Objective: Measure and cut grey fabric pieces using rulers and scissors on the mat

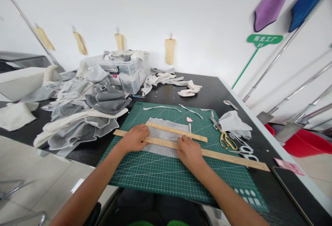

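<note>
A grey piece of cloth (162,150) lies flat on the green cutting mat (155,174). Across it rest a long wooden ruler (228,157) and, farther from me, a shorter wooden ruler (176,131). My left hand (135,138) is closed on the long ruler at the cloth's left edge, its fingers close to the short ruler's left end. Toward the cloth's right side, my right hand (190,151) has its fingers curled over the same long ruler. The fingertips of both hands are partly hidden. A small pink piece (189,119) lies on the mat beyond the cloth.
Gold-handled scissors (228,141) and white-handled scissors (249,152) lie right, beside a white cloth (234,124). Grey and cream fabric (85,115) is heaped left, near a clear plastic box (129,80). A phone (295,191) lies at the right edge. Thin strips (162,107) cross the mat's back.
</note>
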### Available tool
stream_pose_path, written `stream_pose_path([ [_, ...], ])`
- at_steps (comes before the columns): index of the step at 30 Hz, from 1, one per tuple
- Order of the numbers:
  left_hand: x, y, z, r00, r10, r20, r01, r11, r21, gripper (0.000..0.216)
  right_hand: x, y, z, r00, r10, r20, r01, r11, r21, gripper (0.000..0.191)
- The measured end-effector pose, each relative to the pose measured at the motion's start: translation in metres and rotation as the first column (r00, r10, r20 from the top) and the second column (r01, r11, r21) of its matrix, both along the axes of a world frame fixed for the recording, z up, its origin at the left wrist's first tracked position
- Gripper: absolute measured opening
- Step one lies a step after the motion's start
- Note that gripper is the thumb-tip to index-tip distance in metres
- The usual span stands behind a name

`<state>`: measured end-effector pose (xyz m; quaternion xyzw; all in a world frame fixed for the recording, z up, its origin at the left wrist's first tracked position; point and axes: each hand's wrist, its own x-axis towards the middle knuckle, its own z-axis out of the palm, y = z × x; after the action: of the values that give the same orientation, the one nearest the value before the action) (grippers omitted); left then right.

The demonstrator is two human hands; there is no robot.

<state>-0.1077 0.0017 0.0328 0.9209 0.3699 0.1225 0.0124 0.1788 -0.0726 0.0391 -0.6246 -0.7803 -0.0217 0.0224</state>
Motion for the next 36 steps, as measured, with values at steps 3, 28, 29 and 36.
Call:
stream_pose_path([
  [3, -0.013, -0.006, 0.000, 0.997, 0.055, 0.047, -0.055, 0.998, -0.017, 0.013, 0.012, 0.006, 0.004, 1.000, 0.015, -0.012, -0.016, 0.999, -0.047, 0.019],
  [28, -0.012, -0.026, -0.011, 0.985, 0.058, 0.165, -0.050, 0.998, -0.048, 0.030, 0.023, 0.000, 0.016, 0.961, 0.258, -0.096, -0.251, 0.964, 0.084, 0.042],
  [29, -0.012, -0.028, -0.012, 0.985, 0.032, 0.172, -0.022, 0.998, -0.062, 0.032, 0.018, 0.000, 0.013, 0.943, 0.308, -0.124, -0.298, 0.950, 0.092, 0.036],
  [36, -0.015, -0.035, -0.013, 0.971, 0.170, 0.170, -0.161, 0.985, -0.063, 0.026, 0.033, 0.006, 0.007, 0.955, 0.175, -0.240, -0.206, 0.972, -0.112, 0.014],
])
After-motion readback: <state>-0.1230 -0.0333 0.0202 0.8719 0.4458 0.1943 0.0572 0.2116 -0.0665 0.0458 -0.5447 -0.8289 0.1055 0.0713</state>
